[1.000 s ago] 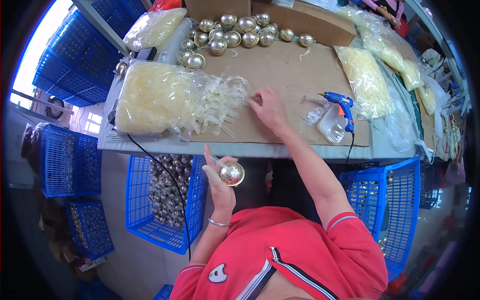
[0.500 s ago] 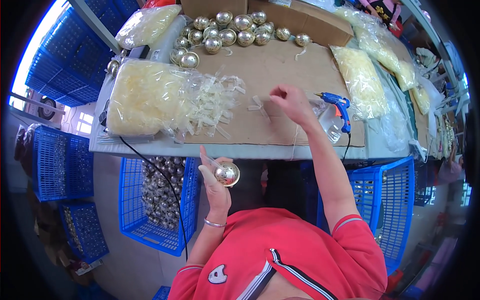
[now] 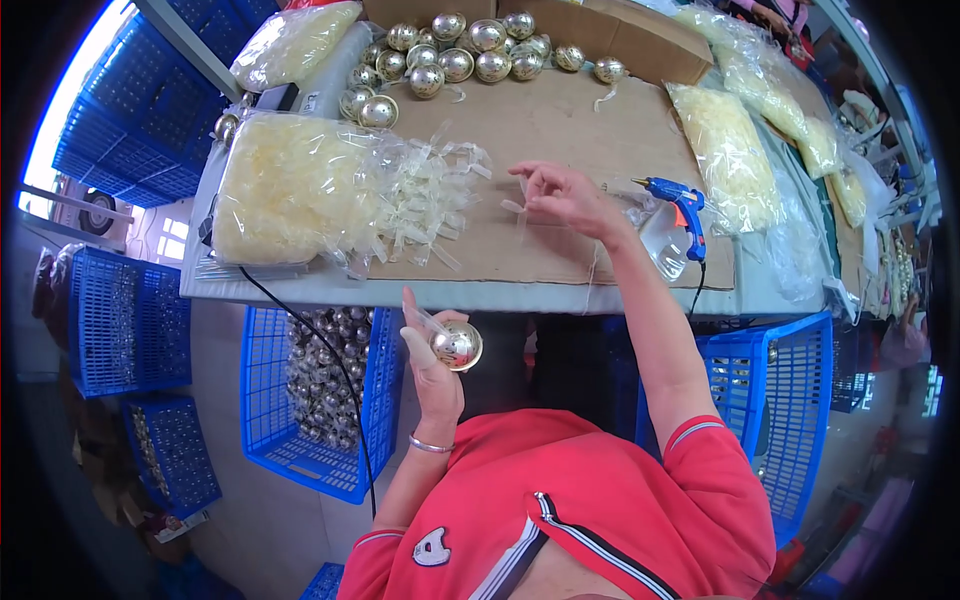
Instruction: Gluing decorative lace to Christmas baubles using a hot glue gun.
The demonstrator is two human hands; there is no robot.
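Observation:
My left hand (image 3: 435, 385) holds a shiny pale-gold ball ornament (image 3: 456, 346) in front of the table edge, with a thin clear strip between the fingers at the ball's side. Over the cardboard-covered table, my right hand (image 3: 572, 200) has its index finger stretched out to the left and the other fingers bent. Just below its fingertips lies a single clear ribbon strip (image 3: 513, 207), partly covered by the hand; contact with it cannot be made out. A heap of similar clear ribbon strips (image 3: 425, 205) spills from a plastic bag to the left.
A blue glue gun (image 3: 678, 205) with a cord lies right of my right hand. Several gold balls (image 3: 457, 66) stand at the back by a cardboard box (image 3: 640, 45). Bags of yellowish pieces (image 3: 725, 155) lie on both sides. Blue crates (image 3: 300, 470) flank me below the table.
My right hand has shifted slightly left, toward the single ribbon strip, and its index finger has stretched out. My left hand still holds the ball in nearly the same place.

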